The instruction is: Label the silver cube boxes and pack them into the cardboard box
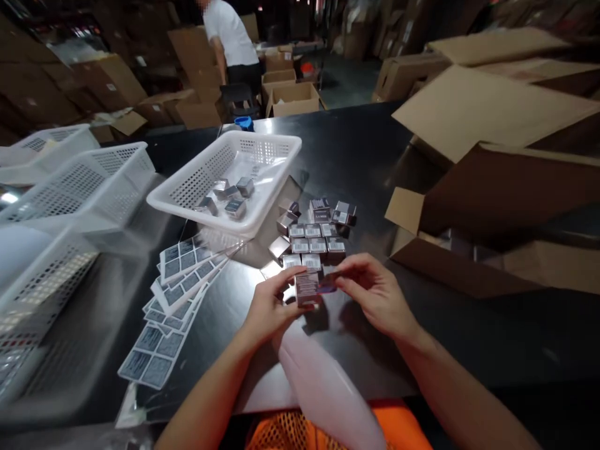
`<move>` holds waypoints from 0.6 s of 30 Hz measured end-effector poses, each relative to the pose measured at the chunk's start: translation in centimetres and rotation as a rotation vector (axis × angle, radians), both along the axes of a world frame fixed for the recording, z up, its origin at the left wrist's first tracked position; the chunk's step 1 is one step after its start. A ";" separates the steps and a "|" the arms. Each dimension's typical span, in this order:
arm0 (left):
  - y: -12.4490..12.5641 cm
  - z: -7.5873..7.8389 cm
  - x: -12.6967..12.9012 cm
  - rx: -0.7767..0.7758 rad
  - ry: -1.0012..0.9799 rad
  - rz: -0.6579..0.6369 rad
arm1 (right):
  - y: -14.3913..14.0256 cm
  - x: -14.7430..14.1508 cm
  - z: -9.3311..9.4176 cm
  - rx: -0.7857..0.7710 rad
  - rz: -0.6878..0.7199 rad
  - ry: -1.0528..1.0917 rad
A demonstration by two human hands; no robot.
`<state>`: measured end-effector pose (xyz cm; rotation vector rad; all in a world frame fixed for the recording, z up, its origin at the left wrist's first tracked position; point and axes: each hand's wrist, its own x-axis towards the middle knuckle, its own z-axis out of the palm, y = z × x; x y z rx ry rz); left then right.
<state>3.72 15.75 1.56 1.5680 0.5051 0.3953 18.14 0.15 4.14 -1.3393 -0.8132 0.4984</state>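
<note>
My left hand [277, 301] is closed around a small silver box [307, 289], thumb below and fingers on top, with a printed side facing me. At the box's right end, my right hand [372, 290] pinches a small dark flap or piece [329, 282]; whether it is part of the box I cannot tell. Just beyond my hands stand rows of similar small boxes [313, 245] with barcode labels on their tops. To the left lie fanned sheets of dark printed labels [171, 319]. A white plastic basket [187, 190] behind them holds several small silver boxes [235, 208].
More white baskets [79, 181] line the left side. A large open cardboard carton [497, 206] stands on the right of the dark metal table [360, 150]. White plastic [323, 381] lies by my lap. Behind the table, a person [233, 37] bends among cartons.
</note>
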 end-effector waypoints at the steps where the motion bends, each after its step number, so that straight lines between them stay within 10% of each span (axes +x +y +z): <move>1: -0.2 -0.2 0.0 0.036 0.020 -0.003 | 0.1 -0.2 -0.1 -0.065 0.024 0.062; 18: -0.3 -1.1 -0.7 0.324 0.116 0.017 | 0.9 -1.6 -1.0 -0.298 0.016 0.259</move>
